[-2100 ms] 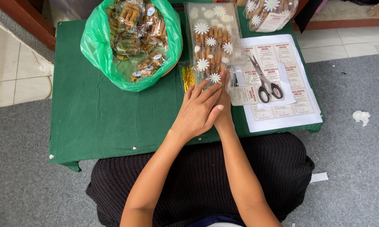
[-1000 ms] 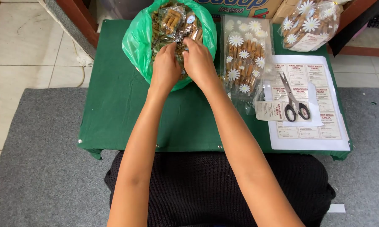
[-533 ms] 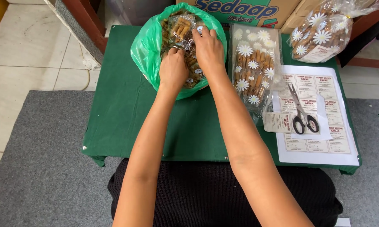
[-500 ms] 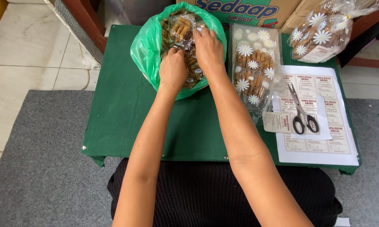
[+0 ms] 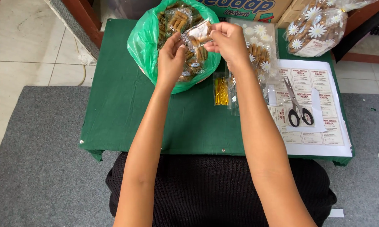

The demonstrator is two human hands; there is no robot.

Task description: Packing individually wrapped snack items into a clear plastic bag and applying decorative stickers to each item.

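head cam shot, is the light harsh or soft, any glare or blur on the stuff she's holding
Head view: soft, even daylight with only faint shadows under the arms on the green table. The small clear packet between the left hand and right hand shows mild sheen, as does the green bag. Focus is sharp throughout; the scissors read crisply.

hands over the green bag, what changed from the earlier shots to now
Both hands have come up out of the green plastic bag of brown snack sticks. The left hand and right hand now hold a small clear packet of sticks between their fingertips, lifted above the bag; half a second ago they were down among the sticks. The black-handled scissors, white label sheet and gold twist ties lie as before.
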